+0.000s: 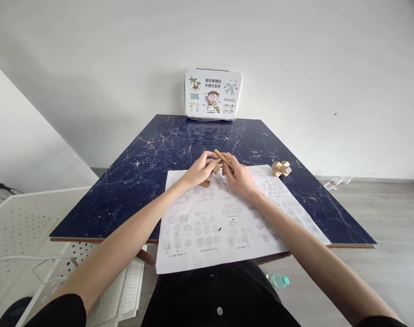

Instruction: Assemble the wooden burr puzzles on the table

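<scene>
My left hand [199,171] and my right hand [240,178] meet above the far edge of a printed instruction sheet [189,218]. A long wooden puzzle stick [222,157] slants between them, with my right fingers closed round its near end. My left fingers pinch a shorter wooden piece [217,168] just beneath that stick. Fingers partly cover both pieces, so whether they interlock I cannot tell. Below my left hand, another wooden piece [205,183] with a dark marking lies on the paper. An assembled wooden burr puzzle [281,169] rests at the sheet's far right corner.
The dark blue marbled table [132,181] reaches to the wall. At its far edge a white cartoon case [213,94] stands upright. White perforated shelving [30,231] is to the left. A bottle with a teal cap [278,280] lies under the table's right side.
</scene>
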Demonstrator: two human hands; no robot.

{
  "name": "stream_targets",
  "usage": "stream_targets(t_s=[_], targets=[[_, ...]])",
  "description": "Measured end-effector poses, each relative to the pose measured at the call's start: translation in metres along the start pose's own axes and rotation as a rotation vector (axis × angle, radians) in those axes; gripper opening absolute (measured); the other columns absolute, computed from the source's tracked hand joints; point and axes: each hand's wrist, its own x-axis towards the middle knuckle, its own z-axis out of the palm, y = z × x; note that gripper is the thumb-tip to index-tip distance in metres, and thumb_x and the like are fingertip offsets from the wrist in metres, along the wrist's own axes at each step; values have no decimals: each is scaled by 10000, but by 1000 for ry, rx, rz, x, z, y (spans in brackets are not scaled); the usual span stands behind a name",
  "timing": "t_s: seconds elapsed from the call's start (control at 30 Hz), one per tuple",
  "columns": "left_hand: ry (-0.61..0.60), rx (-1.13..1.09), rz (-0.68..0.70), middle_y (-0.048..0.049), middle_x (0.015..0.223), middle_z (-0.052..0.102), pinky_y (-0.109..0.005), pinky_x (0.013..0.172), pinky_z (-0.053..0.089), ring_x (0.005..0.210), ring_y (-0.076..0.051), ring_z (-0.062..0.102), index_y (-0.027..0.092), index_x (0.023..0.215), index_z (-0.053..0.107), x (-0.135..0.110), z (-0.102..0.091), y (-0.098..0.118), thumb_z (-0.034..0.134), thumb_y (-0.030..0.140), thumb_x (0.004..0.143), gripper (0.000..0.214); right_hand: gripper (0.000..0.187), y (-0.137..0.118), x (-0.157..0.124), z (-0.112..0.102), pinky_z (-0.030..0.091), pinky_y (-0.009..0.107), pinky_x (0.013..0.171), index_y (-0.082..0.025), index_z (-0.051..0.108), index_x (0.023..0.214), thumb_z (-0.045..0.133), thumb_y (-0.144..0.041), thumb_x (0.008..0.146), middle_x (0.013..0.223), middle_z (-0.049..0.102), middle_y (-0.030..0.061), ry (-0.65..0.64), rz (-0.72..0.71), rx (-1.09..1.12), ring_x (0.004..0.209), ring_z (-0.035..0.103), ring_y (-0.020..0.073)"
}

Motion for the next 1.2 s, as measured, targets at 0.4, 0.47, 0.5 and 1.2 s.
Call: stream_targets(t_s=[0.4, 0.47, 0.5, 1.2], targets=[[-25, -16, 46, -35, 921, 704, -278, 541, 399, 578, -110, 507, 246, 1178, 451, 0, -1, -2, 486, 409, 1127, 174, 519, 19, 1, 7, 600, 452, 785, -278, 411, 1636, 400, -401, 1132, 1237, 769, 187, 63, -78, -6, 875, 746, 288], [-17, 47, 72, -44, 926, 722, -285, 559, 423, 598, -121, 535, 243, 1172, 459, -1, 0, -2, 486, 417, 1122, 182, 558, 21, 1, 7, 602, 433, 747, -284, 351, 1679, 395, -378, 1131, 1250, 761, 194, 30, -75, 27, 848, 744, 278], [-11, 71, 83, -47, 921, 727, -289, 567, 433, 604, -126, 545, 241, 1170, 463, -2, 0, -2, 485, 423, 1120, 190, 578, 22, 1, 7, 601, 427, 728, -284, 322, 1696, 395, -366, 1129, 1235, 764, 191, 10, -71, 45, 819, 739, 270], [110, 622, 92, -70, 898, 767, -364, 668, 523, 752, -215, 732, 220, 1139, 565, 0, -14, -10, 441, 371, 1106, 198, 498, 28, 5, -3, 544, 404, 623, -320, 399, 1621, 345, -470, 1149, 1108, 765, 131, 194, 214, 195, 627, 650, 202]])
